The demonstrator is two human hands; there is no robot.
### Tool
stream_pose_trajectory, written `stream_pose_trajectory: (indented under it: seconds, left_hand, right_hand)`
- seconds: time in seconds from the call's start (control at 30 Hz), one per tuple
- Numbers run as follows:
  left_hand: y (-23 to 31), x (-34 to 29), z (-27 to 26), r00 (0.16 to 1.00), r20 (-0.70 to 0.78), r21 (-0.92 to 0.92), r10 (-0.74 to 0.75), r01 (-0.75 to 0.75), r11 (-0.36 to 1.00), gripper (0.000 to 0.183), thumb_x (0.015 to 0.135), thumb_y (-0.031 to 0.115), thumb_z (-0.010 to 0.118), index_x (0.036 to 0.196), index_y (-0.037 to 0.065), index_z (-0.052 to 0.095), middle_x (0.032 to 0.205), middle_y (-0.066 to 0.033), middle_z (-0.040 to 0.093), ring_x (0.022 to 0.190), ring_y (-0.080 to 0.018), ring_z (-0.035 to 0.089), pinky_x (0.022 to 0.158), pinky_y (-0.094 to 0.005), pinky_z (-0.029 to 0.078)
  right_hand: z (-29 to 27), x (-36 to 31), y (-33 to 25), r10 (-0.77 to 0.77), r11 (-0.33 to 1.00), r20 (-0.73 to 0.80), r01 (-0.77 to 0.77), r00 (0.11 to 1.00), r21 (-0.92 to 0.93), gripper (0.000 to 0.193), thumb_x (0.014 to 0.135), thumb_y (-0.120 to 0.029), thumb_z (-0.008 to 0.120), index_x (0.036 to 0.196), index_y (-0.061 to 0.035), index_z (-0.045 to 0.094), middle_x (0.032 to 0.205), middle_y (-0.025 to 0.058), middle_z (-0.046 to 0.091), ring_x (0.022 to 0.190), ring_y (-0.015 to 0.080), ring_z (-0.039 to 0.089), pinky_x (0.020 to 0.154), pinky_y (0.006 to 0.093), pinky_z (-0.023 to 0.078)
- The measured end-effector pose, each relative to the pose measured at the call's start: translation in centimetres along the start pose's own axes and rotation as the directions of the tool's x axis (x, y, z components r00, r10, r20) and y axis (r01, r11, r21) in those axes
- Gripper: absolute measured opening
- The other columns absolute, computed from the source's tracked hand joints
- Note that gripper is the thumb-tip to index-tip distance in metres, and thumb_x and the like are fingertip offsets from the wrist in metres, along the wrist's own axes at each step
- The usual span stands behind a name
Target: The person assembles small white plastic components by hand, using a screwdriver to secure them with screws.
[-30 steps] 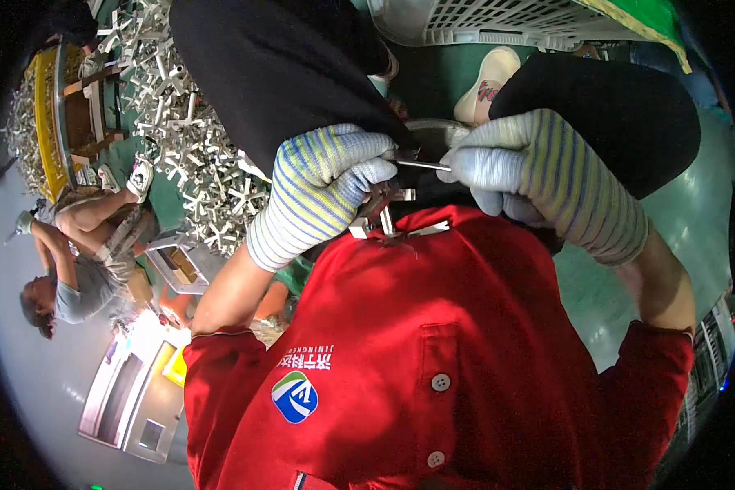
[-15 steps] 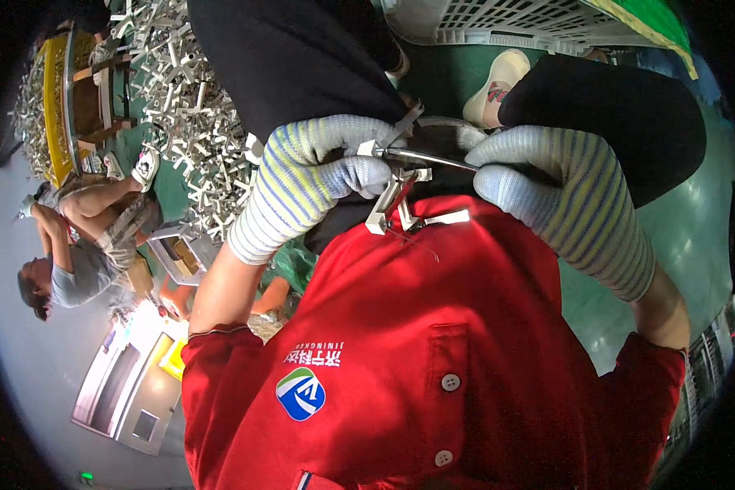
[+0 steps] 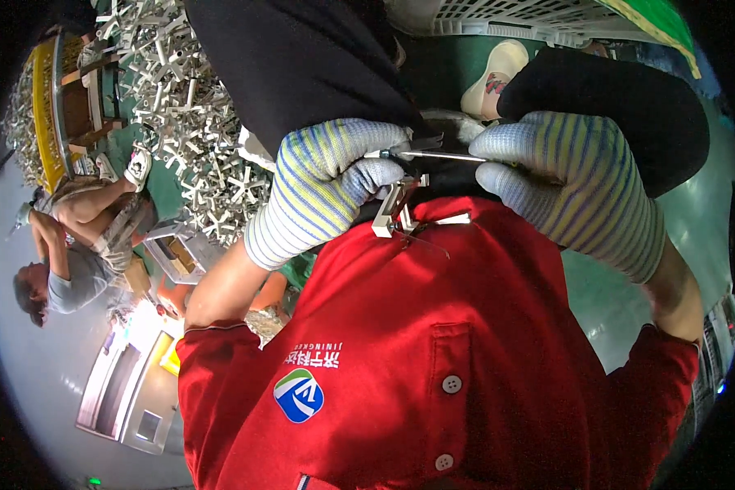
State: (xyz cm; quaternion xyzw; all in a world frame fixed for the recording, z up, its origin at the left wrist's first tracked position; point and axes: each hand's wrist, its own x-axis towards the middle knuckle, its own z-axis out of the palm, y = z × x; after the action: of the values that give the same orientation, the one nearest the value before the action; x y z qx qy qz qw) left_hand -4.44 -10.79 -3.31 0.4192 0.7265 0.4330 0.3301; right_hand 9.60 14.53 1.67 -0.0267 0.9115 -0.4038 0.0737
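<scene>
Both hands wear knitted gloves with blue and yellow stripes and meet above my lap. My left hand point(image 3: 335, 184) is closed on a white, angular, branched part point(image 3: 390, 212), pinched between thumb and fingers; its upper end is partly covered by them. Thumb and fingers of my right hand point(image 3: 576, 192) pinch a slim metal rod-like tool point(image 3: 445, 155). The tool reaches across to the left fingertips and lies against or very near the part's upper end; exact contact is hard to see. Lower arms of the part hang in front of my red shirt point(image 3: 433, 286).
A large heap of white branched parts point(image 3: 196, 122) lies on the green floor to the left. Beyond it a person point(image 3: 82, 245) sits beside a yellow-edged bin point(image 3: 49, 114). A grey box point(image 3: 175, 253) stands near the heap. A white slotted crate point(image 3: 506, 20) is ahead.
My left hand has moved slightly right and the part has turned in it, its upper end now more covered by the fingers. The tool lies more level.
</scene>
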Motion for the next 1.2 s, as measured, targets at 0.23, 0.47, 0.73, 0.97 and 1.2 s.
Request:
stream_pose_trajectory:
  seconds: [0.23, 0.47, 0.73, 0.97, 1.2]
  left_hand:
    - [-0.4, 0.3, -0.2, 0.999, -0.035, 0.026, 0.010, -0.009, 1.000, 0.025, 0.089, 0.026, 0.078, 0.104, 0.006, 0.074, 0.090, -0.0115, 0.075, 0.080, -0.0287, 0.073, 0.072, -0.0362, 0.056]
    - [-0.7, -0.1, -0.4, 0.997, -0.065, 0.056, 0.043, -0.040, 0.998, 0.021, 0.087, 0.018, 0.079, 0.103, 0.005, 0.074, 0.090, -0.0125, 0.075, 0.081, -0.0299, 0.073, 0.073, -0.0374, 0.056]
    - [-0.5, -0.3, -0.7, 0.997, -0.064, 0.122, 0.040, -0.032, 0.992, 0.016, 0.087, 0.011, 0.076, 0.102, 0.004, 0.073, 0.090, -0.0119, 0.075, 0.081, -0.0296, 0.072, 0.075, -0.0367, 0.056]
    - [2.3, 1.2, -0.9, 0.996, -0.051, -0.007, -0.066, 0.066, 0.998, 0.022, 0.091, 0.017, 0.076, 0.107, 0.003, 0.073, 0.095, -0.0110, 0.075, 0.088, -0.0255, 0.072, 0.080, -0.0348, 0.055]
    - [5.4, 2.4, -2.0, 0.860, -0.466, -0.365, -0.205, 0.024, 0.931, 0.025, 0.096, 0.019, 0.075, 0.108, -0.003, 0.073, 0.097, -0.0077, 0.074, 0.081, -0.0132, 0.069, 0.077, -0.0281, 0.056]
  right_hand:
    - [-0.4, 1.8, -0.3, 0.340, 0.746, 0.305, -0.453, 0.890, 0.489, 0.020, 0.093, -0.017, 0.069, 0.097, 0.0010, 0.078, 0.064, 0.0037, 0.063, 0.059, 0.0072, 0.059, 0.055, 0.0240, 0.047]
    - [-1.0, 2.8, 0.5, 0.214, 0.716, 0.365, -0.400, 0.906, 0.572, 0.030, 0.096, -0.029, 0.065, 0.099, -0.0021, 0.078, 0.060, -0.0007, 0.055, 0.046, 0.0048, 0.045, 0.043, 0.0210, 0.035]
    - [0.1, 2.8, 1.2, 0.270, 0.025, 0.859, -0.895, 0.436, 0.446, 0.036, 0.099, -0.039, 0.063, 0.112, -0.0061, 0.069, 0.068, -0.0025, 0.056, 0.046, 0.0036, 0.041, 0.044, 0.0210, 0.031]
    - [3.9, -2.1, 5.2, -0.075, 0.687, -0.127, 0.143, 0.989, 0.712, 0.039, 0.099, -0.036, 0.062, 0.119, -0.0035, 0.069, 0.070, -0.0016, 0.057, 0.048, 0.0020, 0.041, 0.047, 0.0184, 0.031]
    - [-2.3, -1.1, 2.4, 0.462, 0.445, 0.152, -0.377, 0.874, 0.813, 0.035, 0.102, -0.030, 0.061, 0.123, -0.0020, 0.067, 0.078, 0.0003, 0.057, 0.050, 0.0029, 0.039, 0.048, 0.0182, 0.033]
